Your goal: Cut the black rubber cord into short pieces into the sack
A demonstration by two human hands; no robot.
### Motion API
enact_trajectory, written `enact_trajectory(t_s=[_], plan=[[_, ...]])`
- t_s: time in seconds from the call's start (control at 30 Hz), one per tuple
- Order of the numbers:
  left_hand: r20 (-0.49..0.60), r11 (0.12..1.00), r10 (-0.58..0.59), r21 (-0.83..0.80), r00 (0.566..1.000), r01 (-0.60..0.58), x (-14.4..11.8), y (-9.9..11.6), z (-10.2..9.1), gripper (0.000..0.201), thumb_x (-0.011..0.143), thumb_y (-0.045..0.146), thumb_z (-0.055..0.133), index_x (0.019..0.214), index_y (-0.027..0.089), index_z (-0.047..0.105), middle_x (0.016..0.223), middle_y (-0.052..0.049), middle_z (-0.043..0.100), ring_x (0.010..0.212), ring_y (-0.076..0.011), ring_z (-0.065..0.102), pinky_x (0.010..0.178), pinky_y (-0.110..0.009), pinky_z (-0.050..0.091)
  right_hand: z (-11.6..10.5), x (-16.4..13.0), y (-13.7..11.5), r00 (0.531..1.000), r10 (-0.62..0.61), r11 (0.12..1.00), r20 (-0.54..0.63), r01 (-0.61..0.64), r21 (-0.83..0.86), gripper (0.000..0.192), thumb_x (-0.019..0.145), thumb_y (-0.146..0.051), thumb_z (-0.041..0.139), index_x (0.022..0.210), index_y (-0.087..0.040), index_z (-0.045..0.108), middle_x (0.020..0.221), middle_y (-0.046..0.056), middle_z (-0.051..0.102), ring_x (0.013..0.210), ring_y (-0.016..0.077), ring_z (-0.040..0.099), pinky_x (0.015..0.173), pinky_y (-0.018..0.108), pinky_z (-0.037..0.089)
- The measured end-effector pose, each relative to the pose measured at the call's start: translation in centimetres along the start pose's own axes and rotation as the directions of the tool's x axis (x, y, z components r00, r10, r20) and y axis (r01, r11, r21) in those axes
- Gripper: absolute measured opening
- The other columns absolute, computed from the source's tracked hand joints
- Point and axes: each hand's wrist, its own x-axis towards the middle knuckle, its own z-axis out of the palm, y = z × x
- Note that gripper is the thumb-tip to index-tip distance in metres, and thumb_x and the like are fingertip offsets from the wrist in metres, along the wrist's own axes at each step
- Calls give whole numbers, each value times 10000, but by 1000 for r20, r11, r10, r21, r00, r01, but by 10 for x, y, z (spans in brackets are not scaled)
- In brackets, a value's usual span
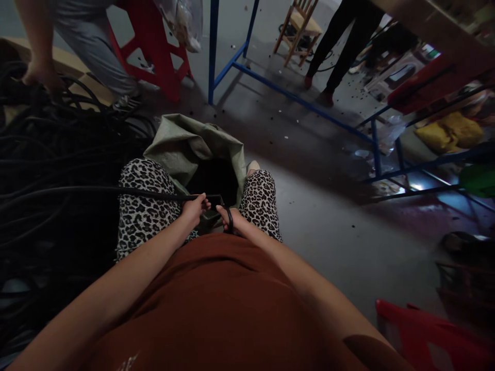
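Note:
My left hand [195, 206] is closed round a long black rubber strip or tube [116, 191], close to its right-hand end. From there the strip runs left over my knee to a large dark heap of similar black lengths [50, 139]. Beside it, my right hand [225, 215] is closed near the strip's end, thumb on top. What it grips is too dark to make out. A black loop [230, 220] goes round that hand near the wrist. Below both hands, between my knees, stands an open pale green woven sack [166, 139] with a dark inside.
At the upper left a co-worker's hand [42, 74] reaches into the heap. A red stool [149, 49] stands behind the sack. Blue table framing [270, 91] crosses the far floor, with another person's legs [340, 46] beyond. Another red stool [421, 332] is at lower right.

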Motion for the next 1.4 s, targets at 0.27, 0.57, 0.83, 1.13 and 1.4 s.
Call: enact_trajectory(t_s=[0.27,0.57,0.83,1.13,1.4], plan=[[46,996,54,-74,997,-50,-2,7,0,140,713,184,667,738,141,536,569,8,560,486,-108,567,546,-266,508,-7,-7,1,994,57,987,95,-71,145,506,894,-601,431,717,-133,510,451,-25,457,316,81,433,316,177,352],[85,993,68,-106,994,-59,-2,12,2,96,728,149,615,744,150,520,556,22,547,475,-102,549,543,-263,504,-11,-20,-1,982,110,990,155,-122,74,577,854,-674,418,762,-116,533,528,17,535,372,110,523,372,203,423],[145,996,45,-86,988,-33,-2,9,1,123,715,160,627,760,158,512,567,17,558,492,-113,568,557,-270,510,-8,-15,2,988,44,996,148,-56,76,535,864,-634,453,730,-123,534,529,24,543,385,116,535,386,214,434],[160,997,30,-69,987,-19,-5,9,3,129,709,132,616,787,157,516,573,12,568,501,-120,580,565,-272,506,-8,-22,-3,989,36,992,142,-52,113,513,877,-615,449,749,-125,532,515,19,538,383,115,516,376,208,400],[195,999,-4,-51,981,15,-3,6,1,122,695,138,617,745,162,508,568,9,565,494,-123,576,530,-249,485,-9,-21,-4,987,50,992,150,-67,110,532,874,-633,434,754,-125,535,528,20,530,387,111,517,371,193,371]])
